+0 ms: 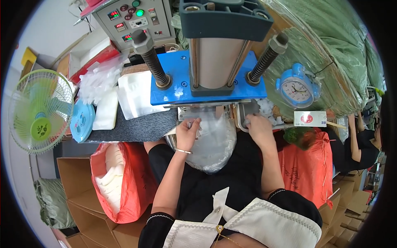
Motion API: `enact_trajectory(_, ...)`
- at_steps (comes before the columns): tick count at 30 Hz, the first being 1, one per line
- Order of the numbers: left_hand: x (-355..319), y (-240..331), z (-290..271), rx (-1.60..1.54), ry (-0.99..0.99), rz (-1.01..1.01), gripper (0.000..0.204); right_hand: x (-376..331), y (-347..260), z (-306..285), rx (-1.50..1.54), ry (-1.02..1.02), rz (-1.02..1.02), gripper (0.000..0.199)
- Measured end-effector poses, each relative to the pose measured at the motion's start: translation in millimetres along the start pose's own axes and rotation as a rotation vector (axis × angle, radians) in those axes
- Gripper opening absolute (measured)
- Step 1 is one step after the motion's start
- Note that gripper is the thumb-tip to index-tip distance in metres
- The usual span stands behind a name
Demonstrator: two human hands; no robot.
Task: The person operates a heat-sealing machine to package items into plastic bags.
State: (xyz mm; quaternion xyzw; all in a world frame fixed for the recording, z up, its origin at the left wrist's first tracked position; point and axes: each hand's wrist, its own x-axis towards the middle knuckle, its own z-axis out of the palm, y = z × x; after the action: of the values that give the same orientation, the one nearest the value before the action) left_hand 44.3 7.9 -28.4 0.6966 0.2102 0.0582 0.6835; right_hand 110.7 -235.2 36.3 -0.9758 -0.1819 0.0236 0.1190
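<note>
I sit at a press machine (209,80) with a blue plate and a steel cylinder. A clear plastic bag (213,144) of small white pieces rests in my lap below the press. My left hand (188,132) is pinched on a small white piece at the bag's upper left, just under the press bed. At the right side of the press bed, my right hand (258,126) rests on a pile of white pieces (264,108), fingers curled over them. A thin bracelet circles my left wrist.
A control box (132,20) with lamps stands behind the press. White foam pads (132,95) lie on a grey mat. A green fan (39,109), blue alarm clock (295,89), red sacks (124,182) (308,169), cardboard boxes (82,194) and another person (364,144) surround me.
</note>
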Motion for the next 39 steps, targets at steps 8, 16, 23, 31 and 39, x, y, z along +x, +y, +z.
enact_trajectory(8, 18.3, 6.1, -74.8, 1.262, 0.456, 0.596, 0.066, 23.7, 1.6, 29.8, 0.135, 0.226, -0.036, 0.026)
enact_trajectory(16, -44.9, 16.7, -80.4, 0.930, 0.326, 0.525, 0.006, 0.7, -13.0, 25.8, 1.350, 0.257, 0.154, 0.023)
enact_trajectory(23, -70.0, 60.8, -30.9, 0.512, 0.055, 0.360, 0.019, 15.5, -69.7, -10.8, 0.922, 0.134, -0.432, 0.028)
enact_trajectory(31, -44.0, 14.5, -0.1, 0.114, -0.095, -0.020, 0.021, 19.0, -68.4, 42.2, 1.180, -0.077, -0.072, 0.027)
enact_trajectory(39, 7.5, 22.6, -1.3, 0.030, -0.030, -0.074, 0.027, 40.0, -23.0, 13.0, 0.096, 0.486, -0.011, 0.015)
